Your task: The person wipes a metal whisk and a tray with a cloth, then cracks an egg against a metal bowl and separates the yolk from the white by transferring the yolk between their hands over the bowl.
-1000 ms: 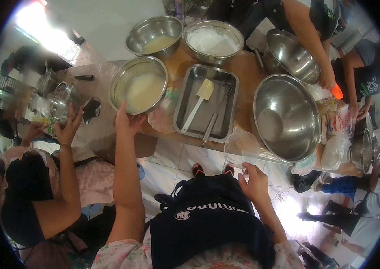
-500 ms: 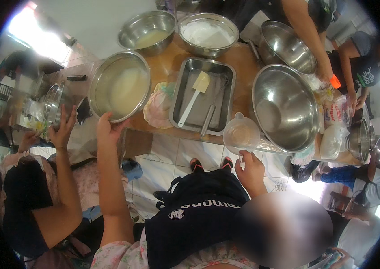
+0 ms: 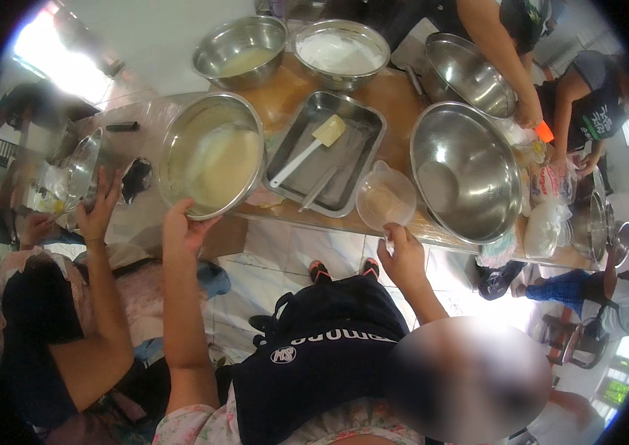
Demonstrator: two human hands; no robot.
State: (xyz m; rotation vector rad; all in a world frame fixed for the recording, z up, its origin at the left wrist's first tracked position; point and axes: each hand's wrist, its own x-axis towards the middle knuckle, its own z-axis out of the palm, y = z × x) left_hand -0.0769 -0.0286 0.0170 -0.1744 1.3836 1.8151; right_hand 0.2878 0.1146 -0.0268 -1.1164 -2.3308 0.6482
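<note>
Beneath and against the near rim of a steel mixing bowl point(image 3: 177, 148) my left hand point(image 3: 187, 228) is closed, fingers under the edge. Pale creamy batter point(image 3: 234, 167) lies in that bowl, which looks tilted toward me. My right hand point(image 3: 405, 256) pinches the handle of a clear plastic measuring jug point(image 3: 396, 196) at the table edge. Between them sits a rectangular metal baking pan point(image 3: 296, 133). A white-handled spatula point(image 3: 329, 132) with a cream blade rests in it, along with a whisk point(image 3: 318, 190) whose wires are hard to make out.
At the back stand a bowl with pale liquid point(image 3: 214, 48) and a bowl of white foam point(image 3: 341, 55). Large steel bowls point(image 3: 478, 163) point(image 3: 455, 63) sit right of the jug. A co-worker's arm point(image 3: 504, 55) reaches over there, near plastic bags point(image 3: 544, 226). Another person's hand point(image 3: 103, 211) is at left.
The batter bowl has shifted right with my left hand, now covering most of the cloth beside the pan. The jug and my right hand have moved slightly left, and the pan appears turned.
</note>
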